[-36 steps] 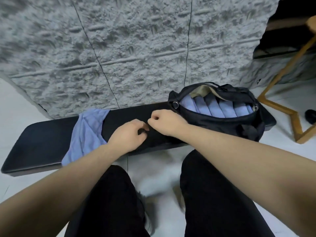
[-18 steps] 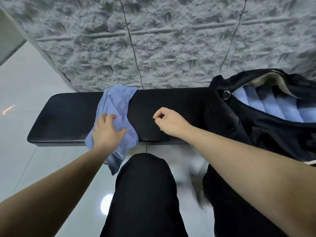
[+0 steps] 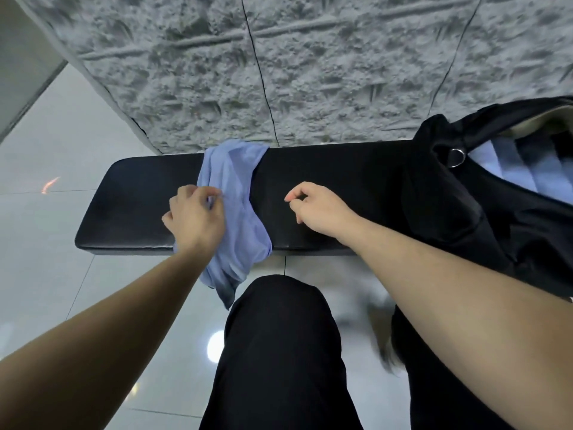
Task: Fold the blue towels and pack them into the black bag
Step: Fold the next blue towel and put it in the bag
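Observation:
A loose blue towel (image 3: pixel 238 193) lies draped across the black bench (image 3: pixel 130 212), its lower end hanging over the front edge. My left hand (image 3: pixel 193 217) pinches the towel's left edge with curled fingers. My right hand (image 3: pixel 316 209) rests on the bench to the right of the towel, fingers loosely curled, holding nothing. The black bag (image 3: pixel 483 206) stands open on the bench's right end, with several folded blue towels (image 3: pixel 521 169) lined up inside it.
A grey textured wall (image 3: pixel 279 63) rises right behind the bench. Glossy white floor tiles (image 3: pixel 46 274) lie to the left and below. My legs in black trousers (image 3: pixel 279 352) fill the lower middle of the view.
My left hand went left from beside the right hand to the towel and now pinches its edge. The view swung left, pushing the bag toward the right edge.

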Action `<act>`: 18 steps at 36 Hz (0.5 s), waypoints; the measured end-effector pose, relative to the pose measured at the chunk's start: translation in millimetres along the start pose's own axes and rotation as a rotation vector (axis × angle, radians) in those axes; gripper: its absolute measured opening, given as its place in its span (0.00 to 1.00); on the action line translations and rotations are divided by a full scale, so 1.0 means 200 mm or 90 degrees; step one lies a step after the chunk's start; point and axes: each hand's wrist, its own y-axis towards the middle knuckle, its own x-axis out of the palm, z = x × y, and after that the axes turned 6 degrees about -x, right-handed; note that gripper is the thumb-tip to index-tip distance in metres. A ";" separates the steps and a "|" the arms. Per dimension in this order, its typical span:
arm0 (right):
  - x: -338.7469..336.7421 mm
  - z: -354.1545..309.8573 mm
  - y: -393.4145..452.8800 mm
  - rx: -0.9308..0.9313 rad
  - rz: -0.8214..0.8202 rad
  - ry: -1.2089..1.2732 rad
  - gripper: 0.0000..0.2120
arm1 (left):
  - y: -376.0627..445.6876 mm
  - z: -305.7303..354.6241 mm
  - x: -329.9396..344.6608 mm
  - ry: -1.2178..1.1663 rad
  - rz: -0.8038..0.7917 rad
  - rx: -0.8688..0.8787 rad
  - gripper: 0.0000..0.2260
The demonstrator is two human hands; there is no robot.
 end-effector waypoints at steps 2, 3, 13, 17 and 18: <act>0.00 0.00 0.00 0.012 -0.007 0.026 0.07 | -0.04 0.05 -0.01 -0.078 -0.021 0.009 0.08; 0.01 0.00 0.00 0.022 -0.013 0.044 0.07 | -0.06 0.07 -0.02 -0.128 -0.044 0.005 0.07; 0.03 -0.04 0.04 0.162 -0.041 0.336 0.39 | -0.25 0.32 0.06 -0.347 -0.174 0.104 0.06; 0.01 -0.03 0.05 0.157 -0.014 0.393 0.20 | -0.29 0.36 0.09 -0.415 -0.195 0.093 0.09; 0.00 -0.03 0.06 0.150 -0.004 0.417 0.15 | -0.29 0.36 0.09 -0.421 -0.195 0.093 0.09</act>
